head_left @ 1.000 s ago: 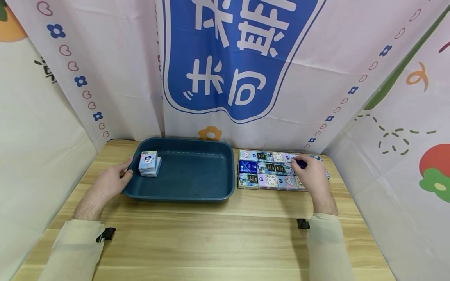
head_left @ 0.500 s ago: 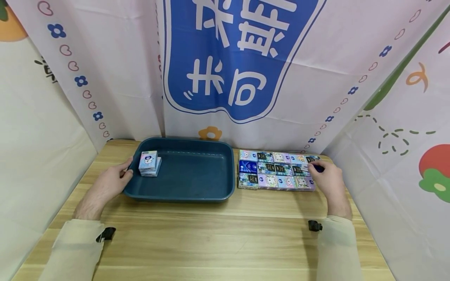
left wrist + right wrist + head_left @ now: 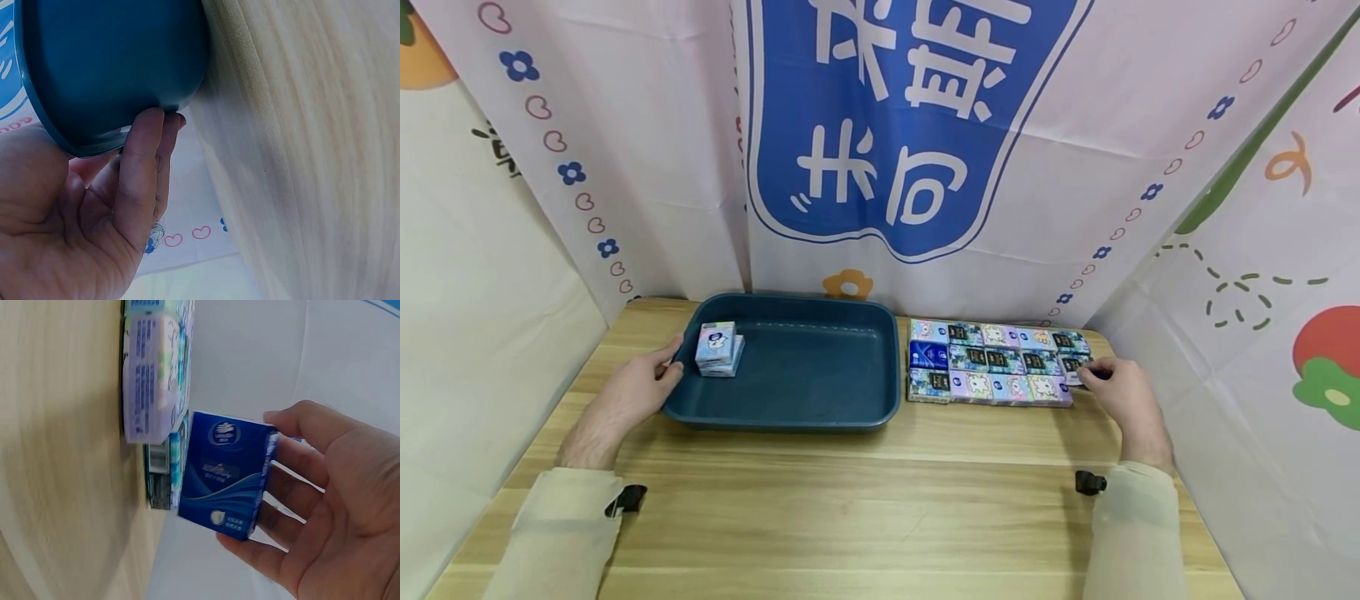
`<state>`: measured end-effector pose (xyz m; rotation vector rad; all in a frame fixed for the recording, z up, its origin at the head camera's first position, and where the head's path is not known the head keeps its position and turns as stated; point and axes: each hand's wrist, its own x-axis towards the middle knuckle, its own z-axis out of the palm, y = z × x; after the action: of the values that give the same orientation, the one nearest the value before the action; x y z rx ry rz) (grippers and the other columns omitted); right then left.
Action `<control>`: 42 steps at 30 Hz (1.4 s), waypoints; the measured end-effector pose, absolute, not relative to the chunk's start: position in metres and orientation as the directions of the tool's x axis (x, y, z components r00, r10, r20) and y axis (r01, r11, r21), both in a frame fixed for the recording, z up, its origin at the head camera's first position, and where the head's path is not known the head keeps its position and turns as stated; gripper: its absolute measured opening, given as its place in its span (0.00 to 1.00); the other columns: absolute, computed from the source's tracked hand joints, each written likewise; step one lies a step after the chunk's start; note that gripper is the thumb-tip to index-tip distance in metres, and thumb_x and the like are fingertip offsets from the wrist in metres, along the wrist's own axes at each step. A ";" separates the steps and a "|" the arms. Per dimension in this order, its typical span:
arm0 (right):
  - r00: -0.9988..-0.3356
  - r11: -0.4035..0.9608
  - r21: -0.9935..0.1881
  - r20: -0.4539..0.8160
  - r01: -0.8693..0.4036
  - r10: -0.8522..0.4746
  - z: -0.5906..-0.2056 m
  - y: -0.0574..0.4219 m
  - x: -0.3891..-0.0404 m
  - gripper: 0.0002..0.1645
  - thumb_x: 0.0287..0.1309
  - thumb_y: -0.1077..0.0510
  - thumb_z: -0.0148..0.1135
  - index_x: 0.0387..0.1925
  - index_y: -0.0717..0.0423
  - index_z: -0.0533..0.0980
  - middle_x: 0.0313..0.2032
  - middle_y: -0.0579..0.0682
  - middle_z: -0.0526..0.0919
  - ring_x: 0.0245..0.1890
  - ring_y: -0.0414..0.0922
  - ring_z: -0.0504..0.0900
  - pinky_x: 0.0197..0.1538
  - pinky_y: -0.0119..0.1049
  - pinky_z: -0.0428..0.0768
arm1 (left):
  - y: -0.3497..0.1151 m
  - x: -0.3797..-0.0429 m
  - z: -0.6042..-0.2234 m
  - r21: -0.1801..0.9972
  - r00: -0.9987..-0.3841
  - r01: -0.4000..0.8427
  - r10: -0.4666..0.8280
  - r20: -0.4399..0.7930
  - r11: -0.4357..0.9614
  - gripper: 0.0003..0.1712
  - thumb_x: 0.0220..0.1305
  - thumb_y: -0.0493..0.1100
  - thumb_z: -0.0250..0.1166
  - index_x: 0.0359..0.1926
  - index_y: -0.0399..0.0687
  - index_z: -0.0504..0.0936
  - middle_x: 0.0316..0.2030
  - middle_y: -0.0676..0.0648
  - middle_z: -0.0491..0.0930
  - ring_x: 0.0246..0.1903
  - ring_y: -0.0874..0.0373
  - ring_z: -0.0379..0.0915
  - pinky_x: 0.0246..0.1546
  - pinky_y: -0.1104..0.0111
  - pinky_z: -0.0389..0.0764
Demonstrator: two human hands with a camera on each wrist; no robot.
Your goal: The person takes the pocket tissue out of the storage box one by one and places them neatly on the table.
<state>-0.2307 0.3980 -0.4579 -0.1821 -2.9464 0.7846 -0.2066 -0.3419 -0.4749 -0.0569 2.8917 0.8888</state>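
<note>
My left hand (image 3: pixel 625 398) grips the left end of a dark teal tray (image 3: pixel 805 375). In the left wrist view, its fingers (image 3: pixel 142 156) are against the tray's outer wall. Inside the tray, at the left, sits a small stack of light blue tissue packs (image 3: pixel 717 343). My right hand (image 3: pixel 1127 404) pinches a dark blue tissue pack (image 3: pixel 228 475) by its edges. It is held at the right end of several rows of tissue packs (image 3: pixel 988 362), beside the middle row. In the head view the hand mostly hides the held pack.
The rows of packs lie flat, side by side, just right of the tray. Another dark blue pack (image 3: pixel 929 356) is at the left end of the middle row. A printed cloth (image 3: pixel 820 208) hangs behind the wooden table (image 3: pixel 850 508).
My right hand has moved right and toward me with the blue pack, from over the rows to their right end, uncovering more packs. The left hand and tray have stayed put.
</note>
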 end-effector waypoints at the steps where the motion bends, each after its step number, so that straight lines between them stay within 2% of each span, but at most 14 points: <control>1: -0.989 0.865 -0.492 0.043 0.099 0.138 -0.459 0.400 -0.230 0.23 0.82 0.54 0.67 0.58 0.72 0.89 0.58 0.75 0.92 0.57 0.71 0.89 0.63 0.66 0.84 | -0.342 -0.207 -0.475 0.557 -0.993 -0.070 -0.002 -0.122 0.828 0.37 0.96 0.47 0.49 0.93 0.36 0.54 0.62 0.18 0.82 0.31 0.48 0.78 0.34 0.58 0.75; 8: -0.986 0.865 -0.478 -0.012 0.151 0.165 -0.464 0.411 -0.230 0.23 0.82 0.53 0.67 0.57 0.71 0.89 0.62 0.75 0.90 0.60 0.72 0.87 0.67 0.68 0.82 | -0.342 -0.207 -0.474 0.562 -0.992 -0.068 0.004 -0.127 0.824 0.38 0.96 0.47 0.49 0.93 0.35 0.53 0.64 0.16 0.81 0.31 0.47 0.79 0.33 0.58 0.76; 14: -0.988 0.866 -0.475 -0.052 0.154 0.147 -0.472 0.417 -0.231 0.21 0.84 0.53 0.68 0.56 0.70 0.89 0.60 0.74 0.90 0.57 0.69 0.86 0.64 0.64 0.81 | -0.342 -0.207 -0.474 0.561 -0.992 -0.070 0.002 -0.127 0.825 0.37 0.96 0.47 0.49 0.93 0.35 0.53 0.67 0.14 0.80 0.35 0.46 0.81 0.34 0.58 0.76; 22: -0.990 0.876 -0.464 -0.101 0.134 0.097 -0.478 0.426 -0.231 0.21 0.86 0.53 0.68 0.59 0.71 0.86 0.65 0.79 0.85 0.63 0.73 0.83 0.72 0.74 0.77 | -0.342 -0.207 -0.476 0.561 -0.993 -0.071 -0.003 -0.122 0.825 0.37 0.96 0.47 0.49 0.93 0.35 0.54 0.67 0.14 0.80 0.31 0.47 0.79 0.33 0.59 0.75; 31: -0.995 0.874 -0.479 -0.089 0.087 0.051 -0.484 0.429 -0.231 0.22 0.86 0.51 0.69 0.59 0.70 0.86 0.64 0.77 0.86 0.63 0.72 0.82 0.73 0.74 0.76 | -0.342 -0.207 -0.476 0.559 -0.993 -0.072 -0.004 -0.122 0.826 0.37 0.96 0.47 0.49 0.93 0.35 0.54 0.66 0.15 0.80 0.30 0.48 0.79 0.32 0.58 0.75; 37: -0.994 0.870 -0.484 -0.104 0.089 0.044 -0.486 0.430 -0.229 0.23 0.84 0.51 0.73 0.60 0.69 0.88 0.72 0.80 0.81 0.72 0.78 0.78 0.79 0.77 0.71 | -0.341 -0.207 -0.476 0.558 -0.993 -0.071 -0.004 -0.121 0.827 0.37 0.96 0.47 0.49 0.93 0.35 0.54 0.67 0.14 0.79 0.30 0.48 0.78 0.32 0.58 0.75; 42: -0.997 0.884 -0.465 -0.078 0.056 0.022 -0.489 0.429 -0.231 0.19 0.80 0.55 0.77 0.58 0.68 0.89 0.71 0.79 0.83 0.73 0.80 0.78 0.80 0.78 0.71 | -0.342 -0.207 -0.476 0.560 -0.993 -0.069 -0.001 -0.122 0.825 0.37 0.96 0.47 0.49 0.93 0.35 0.54 0.69 0.13 0.78 0.32 0.47 0.79 0.33 0.58 0.75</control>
<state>-0.2307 0.4292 -0.4888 -0.0652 -3.1170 0.7719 -0.2069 -0.3421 -0.4755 -0.0555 2.8898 0.8939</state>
